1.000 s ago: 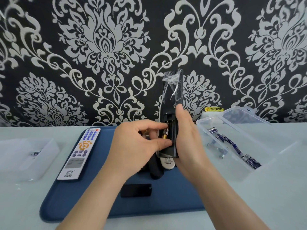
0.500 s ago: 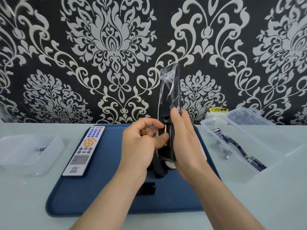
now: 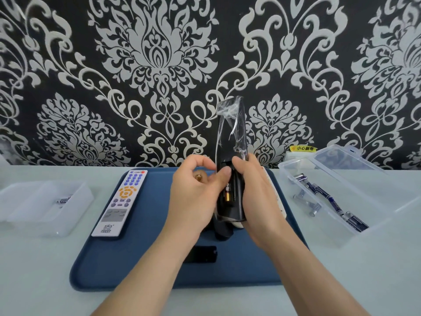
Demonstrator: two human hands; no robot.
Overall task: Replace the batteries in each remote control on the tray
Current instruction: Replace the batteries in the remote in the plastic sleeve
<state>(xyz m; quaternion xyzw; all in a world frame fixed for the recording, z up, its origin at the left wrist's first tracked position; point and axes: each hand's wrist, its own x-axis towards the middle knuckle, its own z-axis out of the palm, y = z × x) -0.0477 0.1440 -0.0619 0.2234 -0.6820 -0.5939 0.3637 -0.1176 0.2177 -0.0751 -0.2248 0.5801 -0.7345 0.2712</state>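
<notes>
Black remote (image 3: 232, 137) held upright above the blue tray (image 3: 145, 258), back open, one battery in its bay.

The tray lies on the table between a frosted box (image 3: 75, 201) and a clear box (image 3: 373, 201) holding blue batteries (image 3: 319, 189). A white remote (image 3: 120, 201) lies face up at the tray's left, its print too small to read. The right hand (image 3: 257, 192) grips the film-wrapped black remote. The left hand (image 3: 193, 197) curls round a loose battery (image 3: 198, 178), with its thumb on the bay's upper edge. A black cover (image 3: 201, 254) lies on the tray. A yellow sticker (image 3: 303, 148) reads 小心触电. The gold-banded seated battery (image 3: 227, 195) bears unreadable print. Since half a second ago the thumb has moved up, baring more of the seated battery.
</notes>
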